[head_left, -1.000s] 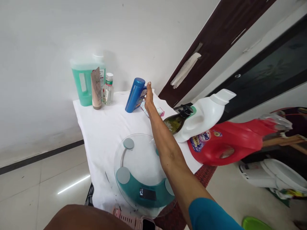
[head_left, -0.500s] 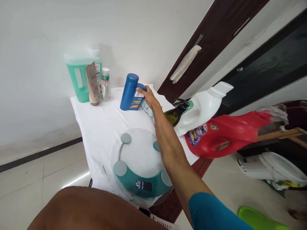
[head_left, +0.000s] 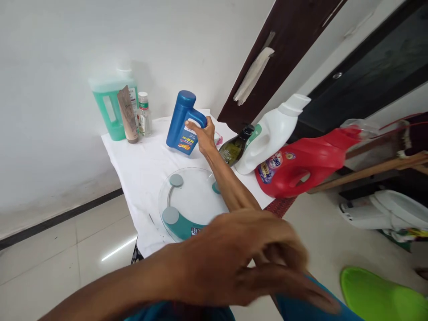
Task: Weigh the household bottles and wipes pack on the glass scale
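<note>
My right hand (head_left: 204, 137) grips the looped handle of a blue bottle (head_left: 180, 122) with a round blue cap. The bottle is tilted, and its base looks slightly raised off the white cloth (head_left: 137, 178). Nearer to me, my left hand (head_left: 244, 254) crosses the foreground, somewhat blurred; its fingers are bent, with a gap between them and the thumb, and I see nothing held. Behind it lies a round glass scale (head_left: 197, 196) with a teal band. Its display and front right part are mostly hidden by this hand.
At the back left stand a green jug (head_left: 115, 129), a brown tube (head_left: 127, 117) and a small clear bottle (head_left: 144, 118). To the right are a dark pump bottle (head_left: 235, 148), a white jug (head_left: 274, 133) and a red detergent jug (head_left: 309, 165). A green basin (head_left: 377, 294) is on the floor.
The blue bottle has gone from upright to tilted, rising slightly in my right hand. My left hand has swung in from the bottom edge to the right, covering the scale's front.
</note>
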`<act>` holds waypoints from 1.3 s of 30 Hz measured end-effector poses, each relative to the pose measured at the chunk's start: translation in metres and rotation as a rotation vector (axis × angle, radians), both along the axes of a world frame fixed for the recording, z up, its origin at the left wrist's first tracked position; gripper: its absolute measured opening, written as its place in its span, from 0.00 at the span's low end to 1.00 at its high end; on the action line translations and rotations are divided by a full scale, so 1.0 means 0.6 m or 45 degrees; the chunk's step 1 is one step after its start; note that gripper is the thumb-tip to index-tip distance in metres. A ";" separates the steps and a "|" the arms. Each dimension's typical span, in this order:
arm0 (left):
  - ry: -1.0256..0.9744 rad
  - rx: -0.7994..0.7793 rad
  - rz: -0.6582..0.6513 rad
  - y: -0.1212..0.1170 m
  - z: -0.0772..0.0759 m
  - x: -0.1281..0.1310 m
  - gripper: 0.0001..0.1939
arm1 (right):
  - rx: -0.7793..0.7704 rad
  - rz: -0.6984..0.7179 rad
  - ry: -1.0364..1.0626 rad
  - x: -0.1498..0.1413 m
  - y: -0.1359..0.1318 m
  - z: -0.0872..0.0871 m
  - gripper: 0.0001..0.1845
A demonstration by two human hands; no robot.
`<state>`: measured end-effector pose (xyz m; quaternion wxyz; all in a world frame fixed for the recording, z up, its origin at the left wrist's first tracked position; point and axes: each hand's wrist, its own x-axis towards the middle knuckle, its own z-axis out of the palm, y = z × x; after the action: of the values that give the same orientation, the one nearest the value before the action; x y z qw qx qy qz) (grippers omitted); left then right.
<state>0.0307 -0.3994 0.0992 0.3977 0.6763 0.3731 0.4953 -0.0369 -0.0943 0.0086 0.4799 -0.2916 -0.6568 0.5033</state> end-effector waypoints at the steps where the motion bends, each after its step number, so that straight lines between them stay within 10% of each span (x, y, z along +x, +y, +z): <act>1: -0.053 -0.041 0.013 -0.011 -0.005 -0.007 0.13 | 0.036 0.021 0.014 0.020 -0.012 0.010 0.32; 9: -0.101 -0.319 0.727 -0.074 -0.114 -0.094 0.15 | -0.007 0.072 0.016 0.208 -0.156 0.041 0.33; 14: -0.016 -0.387 0.951 -0.078 -0.134 -0.128 0.21 | -0.065 0.067 -0.014 0.282 -0.218 0.019 0.31; 21: 0.052 -0.285 1.009 -0.024 -0.133 -0.119 0.22 | -0.001 0.059 -0.088 0.300 -0.242 0.023 0.34; 27: 0.177 -0.154 1.054 0.053 -0.139 -0.119 0.47 | 0.071 -0.022 -0.059 0.313 -0.262 0.021 0.39; 39: 0.160 -0.387 0.794 0.115 -0.120 -0.143 0.33 | 0.046 -0.734 -0.350 0.496 -0.276 -0.116 0.20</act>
<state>-0.0551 -0.3304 0.0274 0.2998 0.4919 0.6548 0.4892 0.2609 -0.2598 -0.0610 0.5146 -0.5225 -0.6145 0.2908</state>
